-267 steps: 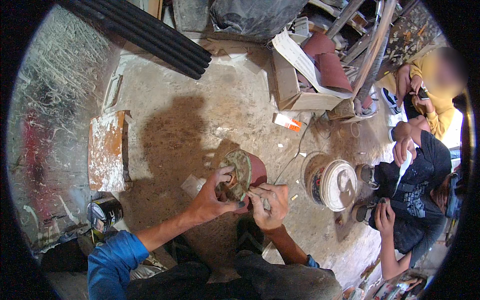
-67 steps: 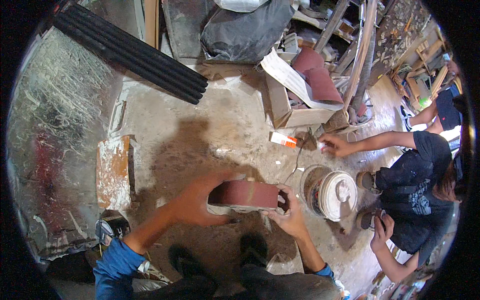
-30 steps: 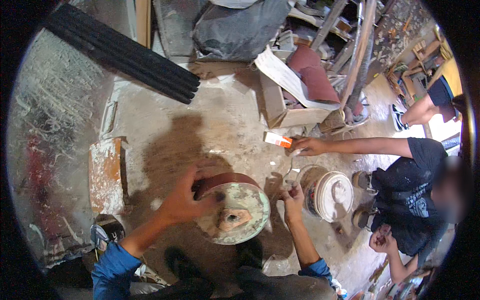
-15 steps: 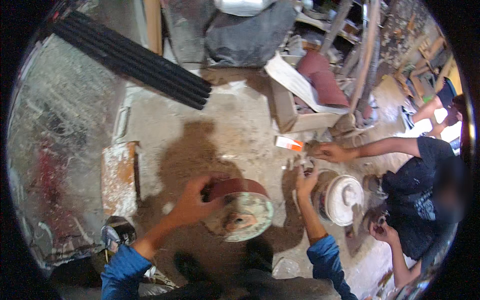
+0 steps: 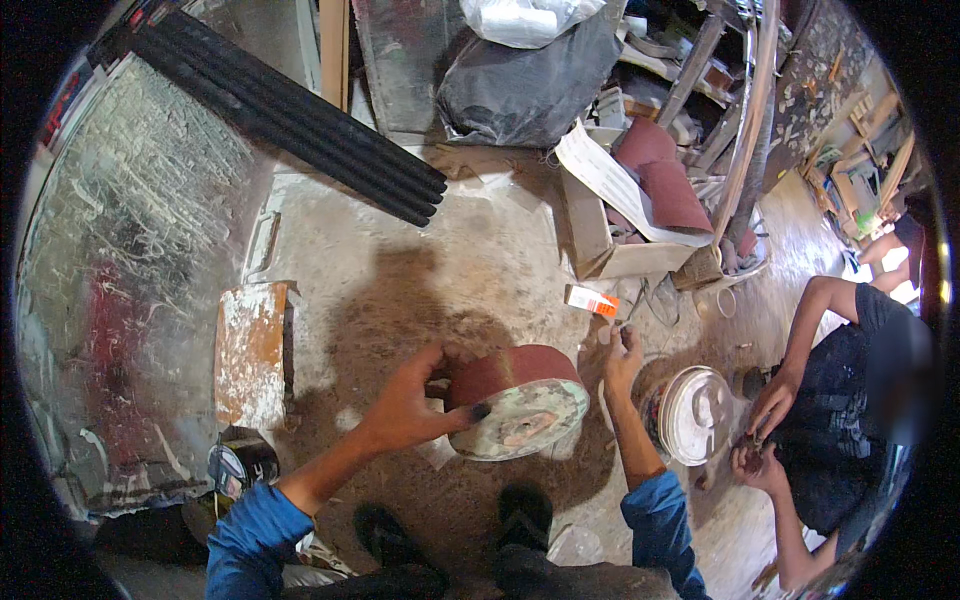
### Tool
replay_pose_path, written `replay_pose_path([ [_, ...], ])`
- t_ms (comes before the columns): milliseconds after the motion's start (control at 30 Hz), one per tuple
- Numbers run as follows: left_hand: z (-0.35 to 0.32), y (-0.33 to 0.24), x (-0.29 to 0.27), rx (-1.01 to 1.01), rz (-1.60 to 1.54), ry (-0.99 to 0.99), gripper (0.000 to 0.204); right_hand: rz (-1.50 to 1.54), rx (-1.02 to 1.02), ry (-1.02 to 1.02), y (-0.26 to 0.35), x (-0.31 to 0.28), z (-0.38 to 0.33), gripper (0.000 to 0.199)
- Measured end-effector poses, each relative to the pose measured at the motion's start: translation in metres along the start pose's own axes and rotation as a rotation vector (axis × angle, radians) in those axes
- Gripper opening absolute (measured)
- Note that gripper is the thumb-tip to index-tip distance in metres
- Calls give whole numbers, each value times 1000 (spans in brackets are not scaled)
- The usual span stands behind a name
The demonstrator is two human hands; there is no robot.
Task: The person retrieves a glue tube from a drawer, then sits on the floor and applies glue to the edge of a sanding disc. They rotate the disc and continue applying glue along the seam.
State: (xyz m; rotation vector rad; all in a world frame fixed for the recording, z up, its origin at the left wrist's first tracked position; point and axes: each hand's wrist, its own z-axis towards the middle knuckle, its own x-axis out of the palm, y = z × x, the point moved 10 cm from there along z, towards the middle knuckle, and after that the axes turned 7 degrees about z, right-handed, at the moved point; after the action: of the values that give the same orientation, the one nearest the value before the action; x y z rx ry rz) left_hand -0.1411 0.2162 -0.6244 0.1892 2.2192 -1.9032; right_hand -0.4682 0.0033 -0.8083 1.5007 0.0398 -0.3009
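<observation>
My left hand grips the left edge of a sanding wheel, thumb on its flat face and fingers round the far side. The wheel has a reddish-brown abrasive band round its rim and a pale, paint-specked face with a hole in the middle. It is held tilted above the floor, the face turned toward me. To the right of the wheel my right hand is raised, its fingers pinched together. Something thin seems to stick out at the fingertips, too small to name. Just beyond them lies a small white-and-orange box.
A lidded white bucket stands right of my right arm, near a co-worker whose hands meet over a small thing. Farther off is a wooden box with sandpaper rolls. Black ribbed lengths jut in from the upper left.
The sanding wheel has shifted right and tilted. My right hand's fingers have closed up. The co-worker's arm has drawn back from beside my right hand, and both their hands are now together.
</observation>
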Motion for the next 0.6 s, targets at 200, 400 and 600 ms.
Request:
replay_pose_path([
  [200,-3,-12,-10,94,132,-116,66,724,432,-59,20,-6,-36,56],
  [400,-5,-34,-15,179,228,-281,64,245,174,419,176,1,-91,69],
  [600,-10,-49,-13,239,277,-442,59,252,247,670,240,9,-152,71],
])
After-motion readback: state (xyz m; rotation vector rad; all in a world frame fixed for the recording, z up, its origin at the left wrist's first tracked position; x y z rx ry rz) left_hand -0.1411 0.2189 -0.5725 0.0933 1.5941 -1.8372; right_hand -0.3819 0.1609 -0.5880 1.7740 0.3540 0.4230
